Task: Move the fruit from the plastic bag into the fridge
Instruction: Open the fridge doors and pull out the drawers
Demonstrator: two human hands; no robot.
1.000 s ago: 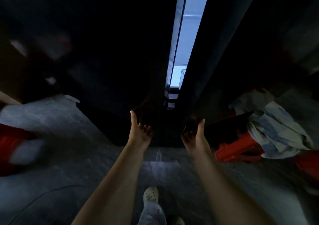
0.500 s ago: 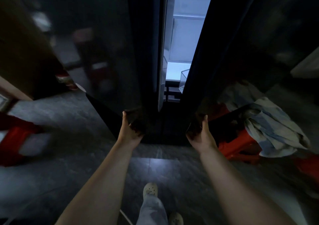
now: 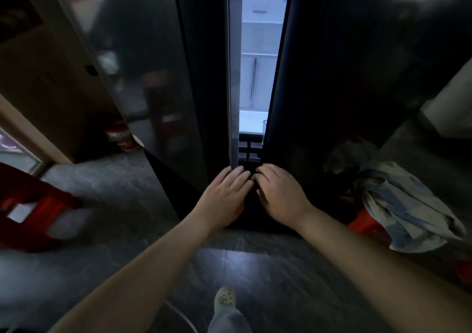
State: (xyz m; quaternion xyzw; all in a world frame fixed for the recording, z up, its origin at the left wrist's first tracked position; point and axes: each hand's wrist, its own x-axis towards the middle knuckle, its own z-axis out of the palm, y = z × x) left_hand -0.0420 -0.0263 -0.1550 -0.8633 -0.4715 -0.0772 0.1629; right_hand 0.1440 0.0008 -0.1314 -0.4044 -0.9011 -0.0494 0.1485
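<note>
Fridge (image 3: 332,90) stands tall and dark right in front of both hands, and its two doors are open just a little.

Far to the left of the left hand, a red thing (image 3: 38,205) sits on the grey floor (image 3: 102,184). It is blurry, so I cannot tell what it is. Closer to the left hand, but higher up, a red can (image 3: 122,138) stands by the bottom corner of the left door (image 3: 143,64). That door is shiny and swings out a bit toward the person.

The left hand (image 3: 224,194) lies flat, palm down, with its fingers straight and close together. Its fingertips touch the bottom edge of the left door. It holds nothing. Low down below this hand, one pale shoe (image 3: 224,298) stands on the floor.

Just above the two hands, between the doors, bright white shelves (image 3: 259,54) show inside the fridge.

The right hand (image 3: 281,194) is just beside the left hand, almost touching it. Its fingers are bent, with the tips at the bottom edge of the right door (image 3: 383,51). I cannot tell if they hold that edge.

To the right of the right hand, a blue and white cloth (image 3: 408,210) lies in a heap on top of a red stool (image 3: 365,225).
</note>
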